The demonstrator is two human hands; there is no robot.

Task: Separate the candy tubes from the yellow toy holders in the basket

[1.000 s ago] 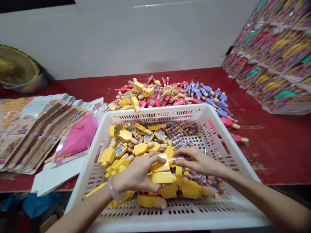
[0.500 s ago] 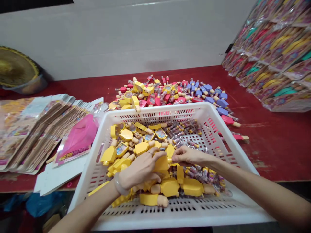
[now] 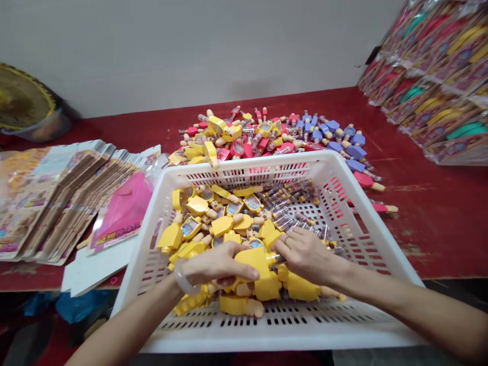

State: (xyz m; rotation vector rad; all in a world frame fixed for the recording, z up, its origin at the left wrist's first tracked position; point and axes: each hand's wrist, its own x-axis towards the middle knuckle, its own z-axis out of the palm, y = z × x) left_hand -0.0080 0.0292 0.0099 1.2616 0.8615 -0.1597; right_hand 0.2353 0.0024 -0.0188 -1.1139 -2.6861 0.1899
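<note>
The left hand [image 3: 217,267] curls half shut over a yellow toy [image 3: 249,262]. The toy's long axis runs rightward through its clear tube [image 3: 272,259] toward the nearer-reaching right hand [image 3: 308,256], loosely open, its hold unclear, inside a white basket [image 3: 247,165].

One left hand [image 3: 217,267], one right hand [image 3: 308,256], one white plastic basket [image 3: 267,338], one red desk [image 3: 438,239], one woven hat [image 3: 23,96], two red toys [image 3: 364,179] outside the basket's right wall; the yellow toys [image 3: 171,236] inside are too many to count
</note>
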